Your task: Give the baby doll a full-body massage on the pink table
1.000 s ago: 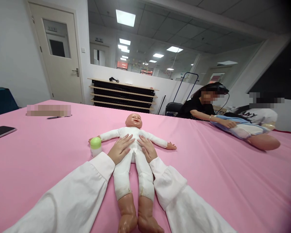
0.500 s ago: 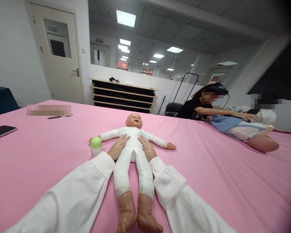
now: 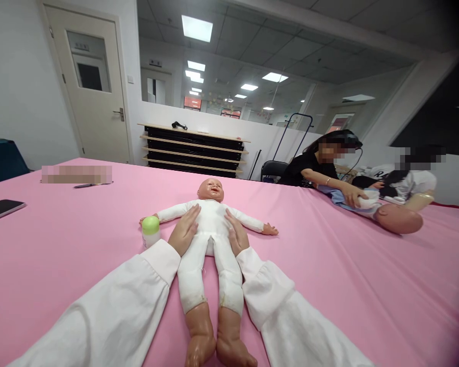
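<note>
A baby doll (image 3: pixel 211 224) in a white cloth body lies face up on the pink table (image 3: pixel 329 265), head away from me, feet toward me. My left hand (image 3: pixel 184 229) lies flat along the doll's left flank with its fingers stretched out. My right hand (image 3: pixel 236 232) lies flat along the other flank, fingers also extended. Both hands press against the sides of the torso and hold nothing. A small white bottle with a green cap (image 3: pixel 150 230) stands just left of my left hand, by the doll's outstretched arm.
A dark phone (image 3: pixel 2 208) lies at the table's left edge, and a pen (image 3: pixel 84 185) farther back. At the far right two other people handle another doll (image 3: pixel 396 218) on blue cloth. A door and low black shelves stand behind the table.
My hands have slid from the doll's belly outward to its flanks. The people at the right have shifted their doll and moved their arms.
</note>
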The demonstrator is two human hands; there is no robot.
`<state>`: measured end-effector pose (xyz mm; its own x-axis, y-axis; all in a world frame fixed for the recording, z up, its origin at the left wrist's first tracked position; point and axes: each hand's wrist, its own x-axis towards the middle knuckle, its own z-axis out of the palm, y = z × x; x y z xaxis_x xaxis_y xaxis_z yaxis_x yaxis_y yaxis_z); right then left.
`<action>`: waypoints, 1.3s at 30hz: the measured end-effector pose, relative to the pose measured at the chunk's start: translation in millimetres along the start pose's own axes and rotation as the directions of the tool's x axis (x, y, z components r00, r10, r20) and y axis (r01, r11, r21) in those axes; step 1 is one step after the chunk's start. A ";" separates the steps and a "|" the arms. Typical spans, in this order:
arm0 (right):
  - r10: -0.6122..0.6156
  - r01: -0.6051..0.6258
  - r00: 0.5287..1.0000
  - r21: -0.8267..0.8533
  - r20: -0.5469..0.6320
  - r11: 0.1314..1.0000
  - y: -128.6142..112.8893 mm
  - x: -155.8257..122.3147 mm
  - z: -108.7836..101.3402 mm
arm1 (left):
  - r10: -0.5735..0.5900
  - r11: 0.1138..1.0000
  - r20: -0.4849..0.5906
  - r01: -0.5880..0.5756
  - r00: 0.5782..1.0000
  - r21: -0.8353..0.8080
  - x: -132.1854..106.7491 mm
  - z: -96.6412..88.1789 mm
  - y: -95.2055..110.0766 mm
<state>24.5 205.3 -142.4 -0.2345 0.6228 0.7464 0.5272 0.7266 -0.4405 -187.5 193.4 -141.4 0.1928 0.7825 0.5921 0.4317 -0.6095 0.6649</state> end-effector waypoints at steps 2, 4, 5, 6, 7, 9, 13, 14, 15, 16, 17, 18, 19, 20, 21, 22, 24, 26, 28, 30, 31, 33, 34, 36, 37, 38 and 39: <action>-0.133 0.130 0.983 0.037 0.129 0.991 -7.6 1.0 -5.3 | 0.097 0.994 0.111 -0.102 0.989 0.042 -0.7 -1.6 4.9; -0.196 0.189 0.950 0.054 0.242 0.981 -9.7 1.9 -7.9 | 0.123 0.989 0.220 -0.139 0.968 0.059 -0.5 -2.1 7.1; -0.198 0.190 0.938 0.056 0.286 0.980 -8.9 2.2 -8.2 | 0.115 0.989 0.260 -0.136 0.959 0.063 -0.2 -1.9 7.1; -0.187 0.180 0.928 0.053 0.321 0.982 -7.3 2.6 -8.0 | 0.102 0.990 0.287 -0.125 0.953 0.065 0.2 -1.4 6.6; -0.170 0.163 0.922 0.049 0.347 0.985 -5.3 3.0 -7.3 | 0.086 0.992 0.304 -0.111 0.949 0.065 0.5 -0.7 5.7; -0.130 0.125 0.918 0.038 0.374 0.991 -1.7 3.8 -5.4 | 0.057 0.995 0.312 -0.080 0.948 0.061 1.1 0.9 3.1; -0.038 0.041 0.922 0.001 0.386 0.999 0.1 5.6 -2.2 | -0.019 0.999 0.291 0.011 0.956 0.032 2.5 2.9 -3.9; -0.021 0.026 0.922 -0.007 0.386 1.000 0.1 6.0 -1.6 | -0.043 0.999 0.286 0.039 0.957 0.022 3.1 3.0 -6.1; -0.007 0.013 0.923 -0.011 0.385 1.000 0.4 6.2 -1.2 | -0.067 0.998 0.285 0.066 0.956 0.012 3.8 3.0 -8.3; 0.005 0.000 0.925 -0.013 0.380 1.000 1.3 6.2 -0.8 | -0.088 0.996 0.284 0.091 0.955 0.001 4.5 2.9 -10.5; 0.017 -0.014 0.929 -0.013 0.370 1.000 2.9 6.2 -0.5 | -0.106 0.993 0.279 0.114 0.954 -0.010 5.3 2.7 -12.5; 0.032 -0.030 0.934 -0.011 0.355 0.999 5.4 6.1 -0.2 | -0.123 0.991 0.271 0.134 0.955 -0.020 5.9 2.5 -14.3; 0.048 -0.048 0.941 -0.007 0.336 0.999 8.5 6.0 0.1 | -0.139 0.988 0.260 0.152 0.955 -0.030 6.5 2.3 -15.6; 0.062 -0.065 0.946 -0.001 0.317 0.998 12.1 5.9 0.3 | -0.152 0.985 0.248 0.167 0.957 -0.041 6.9 2.2 -16.4; 0.075 -0.081 0.952 0.007 0.298 0.997 16.0 5.7 0.6 | -0.163 0.982 0.234 0.181 0.958 -0.054 7.2 2.1 -16.8; 0.088 -0.096 0.956 0.015 0.280 0.995 19.9 5.5 0.9 | -0.177 0.978 0.219 0.196 0.960 -0.068 7.4 1.9 -16.7; 0.126 -0.135 0.962 0.023 0.241 0.991 27.2 5.0 1.8 | -0.213 0.967 0.182 0.234 0.960 -0.101 7.8 1.7 -16.0; 0.191 -0.197 0.965 0.017 0.181 0.980 34.3 4.0 3.3 | -0.268 0.950 0.129 0.284 0.955 -0.130 8.1 1.5 -15.7; 0.284 -0.287 0.955 0.024 0.090 0.957 42.0 2.6 5.5 | -0.325 0.932 0.066 0.331 0.944 -0.146 8.1 1.5 -16.9; 0.380 -0.378 0.925 0.063 -0.023 0.924 50.0 1.4 7.7 | -0.363 0.919 0.009 0.360 0.932 -0.159 7.6 1.9 -19.9; 0.418 -0.411 0.906 0.091 -0.073 0.907 53.6 1.1 8.6 | -0.375 0.915 -0.016 0.367 0.927 -0.168 7.2 2.2 -21.7; 0.449 -0.434 0.884 0.128 -0.131 0.892 58.0 1.3 9.6 | -0.391 0.909 -0.058 0.376 0.918 -0.180 6.4 2.4 -24.8; 0.438 -0.422 0.888 0.131 -0.139 0.897 58.3 1.8 9.7 | -0.395 0.909 -0.080 0.376 0.915 -0.178 6.4 2.2 -25.7; 0.359 -0.348 0.927 0.113 -0.110 0.931 55.5 3.3 9.4 | -0.385 0.919 -0.122 0.367 0.915 -0.147 8.0 1.4 -25.1; 0.302 -0.294 0.950 0.102 -0.077 0.950 52.8 4.3 9.2 | -0.367 0.928 -0.137 0.352 0.920 -0.123 10.1 1.0 -23.5; 0.246 -0.243 0.969 0.096 -0.029 0.965 49.7 5.3 9.0 | -0.343 0.938 -0.146 0.331 0.928 -0.101 13.0 0.8 -21.0; 0.202 -0.204 0.979 0.095 0.029 0.974 46.6 6.2 8.9 | -0.313 0.949 -0.145 0.304 0.938 -0.082 16.8 1.0 -17.9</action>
<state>40.3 245.6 -162.7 -0.1469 0.7646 0.6275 0.4839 0.6088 -0.6286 -191.1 217.5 -143.9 -0.0825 0.9067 0.4136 0.3964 -0.3509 0.8484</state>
